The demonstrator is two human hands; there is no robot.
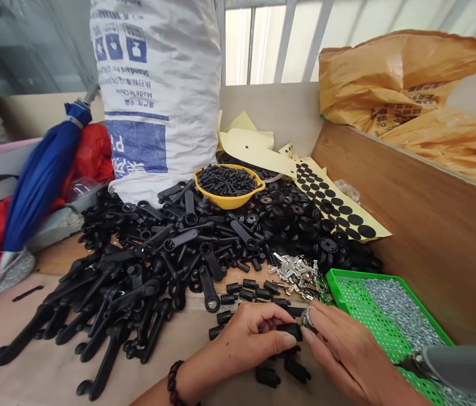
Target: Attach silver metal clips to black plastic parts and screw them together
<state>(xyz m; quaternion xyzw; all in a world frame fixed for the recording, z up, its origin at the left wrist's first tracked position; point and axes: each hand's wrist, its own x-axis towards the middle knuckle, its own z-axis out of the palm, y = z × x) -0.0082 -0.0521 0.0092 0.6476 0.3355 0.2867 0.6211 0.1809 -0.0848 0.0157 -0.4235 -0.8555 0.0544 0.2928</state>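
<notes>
Head view, paper-covered table (39, 361), black plastic parts (209, 279), woven sack (157, 84), plywood partition (444, 242)

Matte black plastic levers (136, 270) and a small black plastic piece (290, 331) lie near a yellow bowl (228, 194) of black screws (226, 180) and a pale yellow sheet (326, 211) patterned with black dots. A green perforated tray (347, 293) holds silver bits (398, 310). There is also a white sack (157, 73) printed in blue, a blue umbrella (39, 186), a red bag (94, 152) and an amber bag (402, 79).

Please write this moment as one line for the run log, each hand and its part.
left hand: holds black plastic part | right hand: holds silver metal piece against it | nearby: green perforated tray
</notes>
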